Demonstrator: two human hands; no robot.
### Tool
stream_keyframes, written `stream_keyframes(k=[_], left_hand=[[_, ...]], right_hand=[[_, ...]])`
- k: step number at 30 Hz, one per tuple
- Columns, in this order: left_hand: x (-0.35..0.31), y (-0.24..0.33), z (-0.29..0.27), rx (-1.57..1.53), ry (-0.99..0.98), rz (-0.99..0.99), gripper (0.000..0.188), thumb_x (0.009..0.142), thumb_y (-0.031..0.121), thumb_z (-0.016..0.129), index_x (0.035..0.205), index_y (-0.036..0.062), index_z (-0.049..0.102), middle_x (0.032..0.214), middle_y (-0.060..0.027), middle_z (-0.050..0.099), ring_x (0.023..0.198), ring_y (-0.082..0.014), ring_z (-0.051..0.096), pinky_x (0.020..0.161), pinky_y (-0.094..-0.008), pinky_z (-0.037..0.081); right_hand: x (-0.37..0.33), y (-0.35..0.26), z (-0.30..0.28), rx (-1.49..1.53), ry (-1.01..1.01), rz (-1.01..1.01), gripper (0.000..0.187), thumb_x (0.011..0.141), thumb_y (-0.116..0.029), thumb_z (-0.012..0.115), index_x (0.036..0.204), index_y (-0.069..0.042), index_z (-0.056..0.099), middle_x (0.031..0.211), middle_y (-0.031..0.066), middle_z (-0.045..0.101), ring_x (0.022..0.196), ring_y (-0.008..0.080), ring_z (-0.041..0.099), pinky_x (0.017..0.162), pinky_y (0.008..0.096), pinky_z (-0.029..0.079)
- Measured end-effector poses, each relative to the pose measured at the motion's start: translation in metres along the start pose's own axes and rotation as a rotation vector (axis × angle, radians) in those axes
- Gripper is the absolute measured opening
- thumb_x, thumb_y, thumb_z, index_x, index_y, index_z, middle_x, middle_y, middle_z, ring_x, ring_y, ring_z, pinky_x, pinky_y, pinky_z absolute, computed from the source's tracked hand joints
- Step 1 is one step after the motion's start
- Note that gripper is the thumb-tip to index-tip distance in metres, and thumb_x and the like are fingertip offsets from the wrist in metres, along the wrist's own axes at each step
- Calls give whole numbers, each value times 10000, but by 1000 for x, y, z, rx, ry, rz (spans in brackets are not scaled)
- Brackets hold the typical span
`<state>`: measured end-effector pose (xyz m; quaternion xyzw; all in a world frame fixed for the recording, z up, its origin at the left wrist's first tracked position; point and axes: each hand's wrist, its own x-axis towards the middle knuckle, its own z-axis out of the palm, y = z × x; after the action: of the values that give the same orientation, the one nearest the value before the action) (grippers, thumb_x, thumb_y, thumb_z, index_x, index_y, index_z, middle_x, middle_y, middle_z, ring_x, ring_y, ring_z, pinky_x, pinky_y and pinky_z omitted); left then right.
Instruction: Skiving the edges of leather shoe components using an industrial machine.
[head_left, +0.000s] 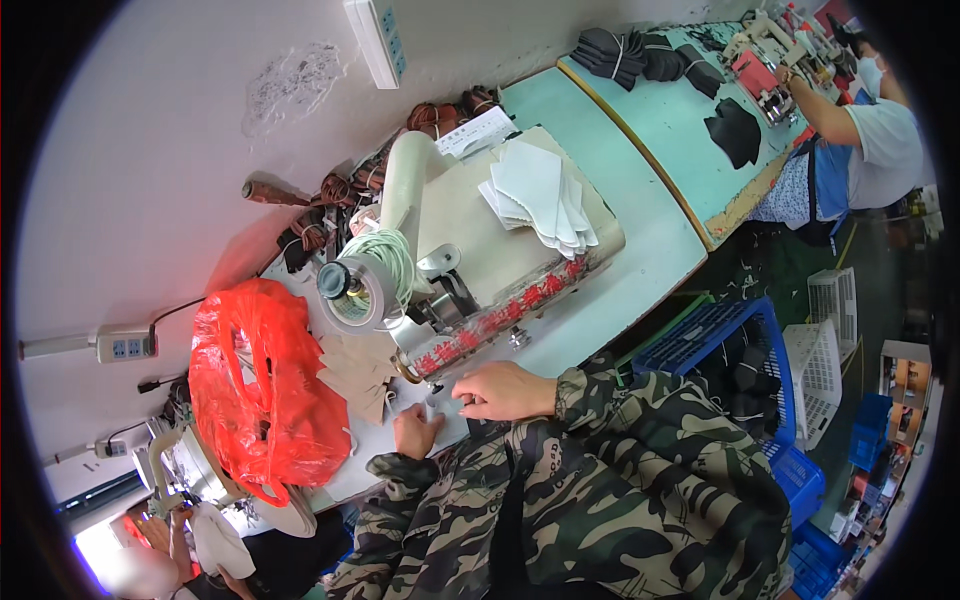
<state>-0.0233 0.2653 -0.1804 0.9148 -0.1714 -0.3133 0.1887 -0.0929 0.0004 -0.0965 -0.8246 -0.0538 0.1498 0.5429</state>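
Observation:
At the table's near edge, my left hand (413,432) is closed, its fingers bent and its thumb toward the right hand. Just right of it, my right hand (507,390) is closed too, fingers curled toward the left. Anything held in either hand is hidden or too small to make out. Both hands are just in front of a beige sewing-type machine (460,250) with red decoration along its front edge. White flat cut pieces (535,195) lie in a fanned stack on the machine's top. Beige cut pieces (355,370) lie left of my hands.
A red plastic bag (265,400) bulges at the left. A tape roll (350,300) and coiled pale cord (385,258) sit against the machine. Brown and dark bundles (340,185) line the wall. Blue crates (780,400) stand at right. Co-workers (880,140) work at far right and lower left.

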Motion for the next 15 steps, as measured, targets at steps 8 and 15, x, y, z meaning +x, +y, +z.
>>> stream_keyframes(k=[8,15], left_hand=[[-25,111,-95,-139,337,648,245,696,95,729,790,0,523,1075,-225,681,888,-423,650,736,-441,521],[-21,146,-110,92,367,655,393,646,89,724,999,-22,592,1153,-207,639,988,-389,629,832,-449,509]], right_hand=[[6,-53,-9,281,80,-108,407,900,-422,653,1014,-32,671,858,182,670,825,373,649,711,449,485],[9,-57,-18,191,230,-140,362,916,-381,645,970,-23,653,849,194,658,797,392,628,699,438,492]])
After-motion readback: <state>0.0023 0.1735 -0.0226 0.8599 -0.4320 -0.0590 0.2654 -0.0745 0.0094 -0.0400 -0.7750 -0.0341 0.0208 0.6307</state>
